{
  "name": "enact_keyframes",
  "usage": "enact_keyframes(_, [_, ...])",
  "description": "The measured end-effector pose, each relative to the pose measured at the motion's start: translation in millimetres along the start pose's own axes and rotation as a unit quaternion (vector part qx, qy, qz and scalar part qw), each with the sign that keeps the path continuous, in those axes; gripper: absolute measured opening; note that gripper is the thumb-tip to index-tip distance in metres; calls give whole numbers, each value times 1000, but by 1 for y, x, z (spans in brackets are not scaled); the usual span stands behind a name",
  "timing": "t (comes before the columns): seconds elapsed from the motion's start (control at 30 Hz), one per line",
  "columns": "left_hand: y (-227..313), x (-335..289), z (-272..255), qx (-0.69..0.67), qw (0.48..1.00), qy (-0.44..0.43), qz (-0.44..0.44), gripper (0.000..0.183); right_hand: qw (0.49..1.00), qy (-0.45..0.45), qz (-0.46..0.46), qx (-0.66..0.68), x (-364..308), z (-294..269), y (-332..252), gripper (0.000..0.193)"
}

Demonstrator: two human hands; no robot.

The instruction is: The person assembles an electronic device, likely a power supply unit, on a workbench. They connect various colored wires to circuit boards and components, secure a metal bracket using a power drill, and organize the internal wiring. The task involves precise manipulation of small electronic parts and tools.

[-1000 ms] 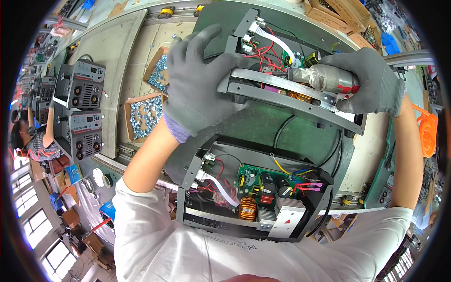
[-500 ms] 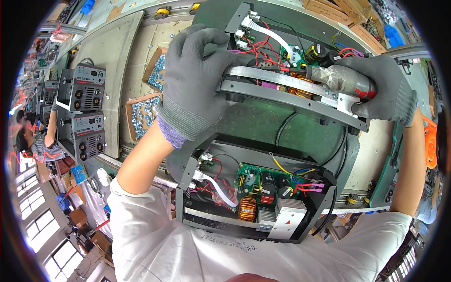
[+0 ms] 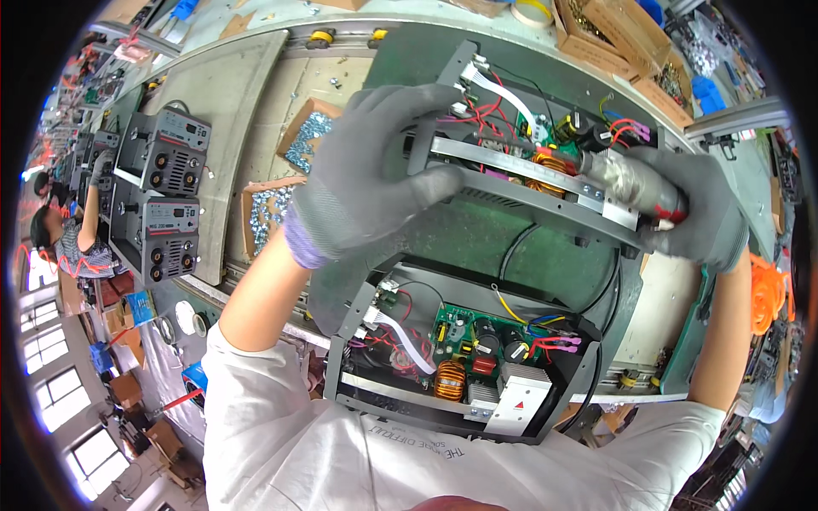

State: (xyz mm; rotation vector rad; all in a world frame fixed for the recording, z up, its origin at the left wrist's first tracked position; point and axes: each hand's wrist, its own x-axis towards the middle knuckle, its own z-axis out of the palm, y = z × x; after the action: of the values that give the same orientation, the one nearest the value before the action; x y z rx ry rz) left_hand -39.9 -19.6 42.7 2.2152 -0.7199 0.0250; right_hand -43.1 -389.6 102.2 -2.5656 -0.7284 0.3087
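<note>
An open dark-grey welder chassis (image 3: 545,194), with circuit board, wires and a copper coil, sits at the far side of the green mat. My left hand (image 3: 362,175), in a grey glove, spans its left end panel. Its thumb lies in front and its fingers reach over the top, gripping the panel. My gloved right hand (image 3: 703,209) is closed around a taped, silvery power screwdriver (image 3: 635,183). The screwdriver lies nearly level above the chassis's metal strip (image 3: 511,162), its thin shaft pointing left. What its tip touches I cannot tell.
A second open chassis (image 3: 464,409) stands close to my body. Cardboard boxes of screws (image 3: 311,140) are left of my left hand. Two finished-looking welders (image 3: 170,226) stand farther left, near another person (image 3: 81,238). More cardboard boxes (image 3: 626,43) lie at the far right.
My left hand has gone from curled to spread wide across the chassis's left end. The far chassis slants slightly more, and the screwdriver still lies over it in my right hand. The view has shifted.
</note>
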Motion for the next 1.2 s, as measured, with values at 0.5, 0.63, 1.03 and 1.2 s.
enact_keyframes(0.5, [23, -39, -17, -622, 779, 75, -40, 32, 987, 148, -15, 64, -96, 22, -104, 74])
enact_keyframes(0.63, [-62, -52, -36, -152, 923, 197, -293, 34, 970, 204, 79, 103, -142, 31, -114, 78])
enact_keyframes(1.03, [-165, -64, 36, 315, 939, -20, -140, 54, 772, 373, 392, 334, -301, 160, -107, 60])
enact_keyframes(1.2, [-144, -107, 49, 94, 966, -189, -147, 63, 727, 422, 377, 390, -335, 233, -98, 42])
